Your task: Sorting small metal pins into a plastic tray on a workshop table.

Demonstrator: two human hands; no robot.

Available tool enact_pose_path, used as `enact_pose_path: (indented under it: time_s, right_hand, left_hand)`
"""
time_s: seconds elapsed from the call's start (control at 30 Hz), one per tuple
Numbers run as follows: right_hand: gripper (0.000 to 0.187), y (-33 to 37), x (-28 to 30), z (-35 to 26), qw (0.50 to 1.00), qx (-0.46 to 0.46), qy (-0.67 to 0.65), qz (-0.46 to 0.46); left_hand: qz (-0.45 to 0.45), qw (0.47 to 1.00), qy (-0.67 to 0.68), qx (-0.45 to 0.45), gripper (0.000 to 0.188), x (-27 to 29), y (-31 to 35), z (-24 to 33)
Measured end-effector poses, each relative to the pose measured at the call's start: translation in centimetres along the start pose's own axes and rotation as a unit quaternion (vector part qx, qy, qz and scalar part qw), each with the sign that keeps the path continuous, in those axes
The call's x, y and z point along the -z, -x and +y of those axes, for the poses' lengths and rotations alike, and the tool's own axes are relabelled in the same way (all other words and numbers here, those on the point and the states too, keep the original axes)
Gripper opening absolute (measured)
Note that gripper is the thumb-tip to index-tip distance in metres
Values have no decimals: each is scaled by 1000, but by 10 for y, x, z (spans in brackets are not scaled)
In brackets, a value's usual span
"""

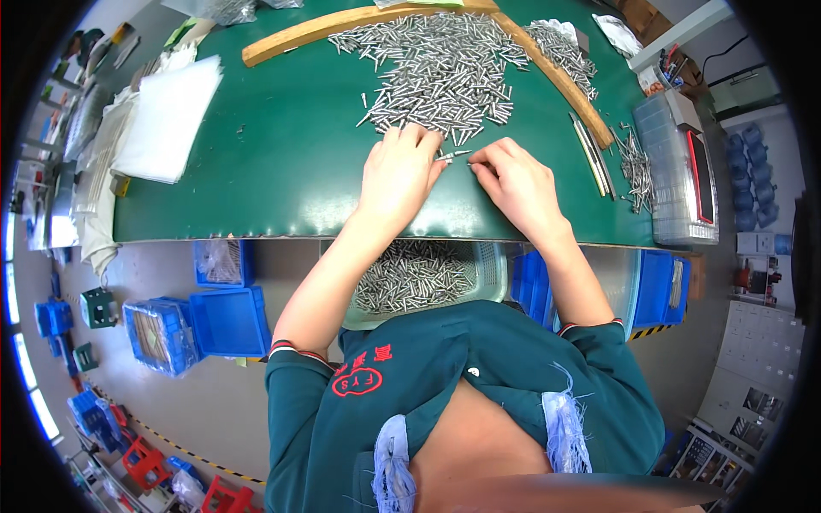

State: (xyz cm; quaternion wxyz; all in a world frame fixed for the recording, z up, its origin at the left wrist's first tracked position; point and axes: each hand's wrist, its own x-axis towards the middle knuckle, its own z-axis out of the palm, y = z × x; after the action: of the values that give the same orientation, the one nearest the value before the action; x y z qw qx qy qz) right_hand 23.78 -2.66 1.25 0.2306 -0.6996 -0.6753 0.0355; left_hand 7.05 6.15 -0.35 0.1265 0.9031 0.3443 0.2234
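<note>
A broad heap of small silver metal pins (440, 73) with pointed ends lies on the green tabletop (282, 154). At the near edge of the heap, my left hand (400, 171) is closed, with thumb and fingers on a few pins (453, 156) whose tips stick out to the right. Just right of them my right hand (520, 184) is closed in a pinch, its fingertips close to the pins' points. What sits in that pinch, if anything, is too small to name. Below the table edge, a pale green basket (492, 274) holds many similar pins.
Wooden strips (342, 30) border the heap at the back and right. Slim pen-like tools (592, 154), loose pins (634, 171) and a clear plastic box (663, 162) lie at the right. White sheets (167, 120) rest at the left; blue crates (229, 321) stand below.
</note>
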Motion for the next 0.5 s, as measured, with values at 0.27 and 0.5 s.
enact_pose_path:
  time_s: [0.27,0.5]
  right_hand:
    - [17,6,-5,-11,996,27,-89,-12]
    - [17,10,-1,-14,993,56,-89,-48]
  left_hand:
    - [-31,995,82,-55,33,14,25,5]
    - [-7,994,99,-39,27,12,35,6]
